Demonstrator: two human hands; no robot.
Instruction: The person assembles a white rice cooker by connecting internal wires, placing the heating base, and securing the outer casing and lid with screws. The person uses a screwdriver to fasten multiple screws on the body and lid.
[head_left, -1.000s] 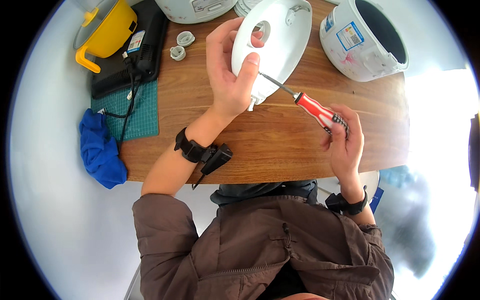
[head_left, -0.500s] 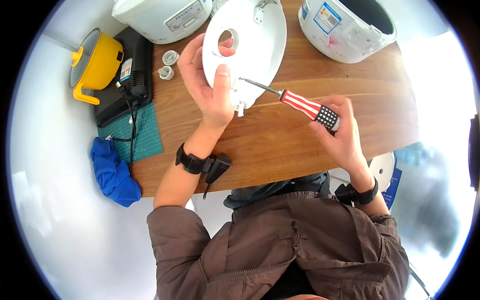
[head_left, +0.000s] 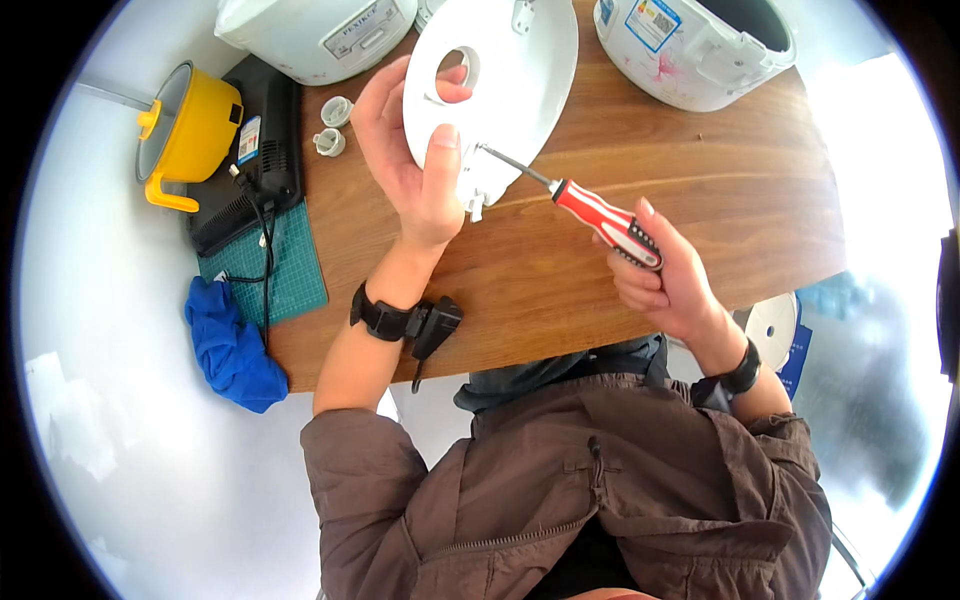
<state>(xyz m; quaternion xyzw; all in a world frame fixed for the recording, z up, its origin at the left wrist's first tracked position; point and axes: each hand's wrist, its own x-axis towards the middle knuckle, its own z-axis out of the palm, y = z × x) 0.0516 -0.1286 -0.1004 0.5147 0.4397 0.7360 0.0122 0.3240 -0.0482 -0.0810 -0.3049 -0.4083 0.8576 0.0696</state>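
Observation:
My left hand (head_left: pixel 415 165) grips a white oval plastic cover (head_left: pixel 515 90) at its left edge, thumb on the near face and fingertips showing through its round hole. The cover is held tilted above the table, with a small metal bracket (head_left: pixel 522 16) at its far end. My right hand (head_left: pixel 665 275) is wrapped around the red, white and black handle of a screwdriver (head_left: pixel 605 215). Its shaft points up and left, and the tip meets the cover just right of my left thumb. Whether a screw sits under the tip is too small to tell.
Two white appliance bodies, one at the back left (head_left: pixel 310 40) and an open one (head_left: pixel 690 60) at the back right, flank the cover. Two small white caps (head_left: pixel 331 127) lie left of my hand. Farther left are a yellow pot (head_left: pixel 195 125), a black appliance (head_left: pixel 275 155), a green mat (head_left: pixel 295 265) and blue cloth (head_left: pixel 235 350).
My right hand has turned and shifted slightly down on the screwdriver, and its handle has rotated. The tip stays at the same place on the cover. My left hand keeps its hold.

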